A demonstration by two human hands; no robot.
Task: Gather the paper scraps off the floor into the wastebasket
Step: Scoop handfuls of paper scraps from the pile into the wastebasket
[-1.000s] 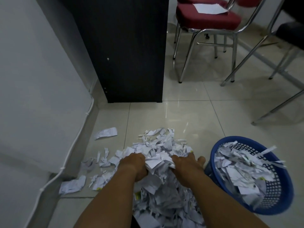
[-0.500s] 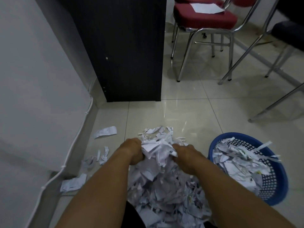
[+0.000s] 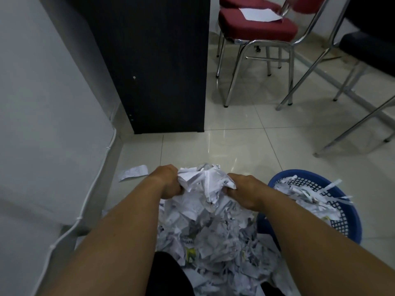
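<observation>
A tall black cabinet (image 3: 154,60) stands against the pale wall (image 3: 42,92), its base on the glossy cream floor tiles (image 3: 245,142). A white cable (image 3: 94,189) runs down along the foot of the wall, clipped in places. To the right of the cabinet sits a red-cushioned chair (image 3: 256,26) on chrome legs, with a flat white sheet (image 3: 259,14) lying on its seat. A second red seat shows just behind it. Further right, a dark-seated chair (image 3: 367,45) stands on slanting metal legs.
</observation>
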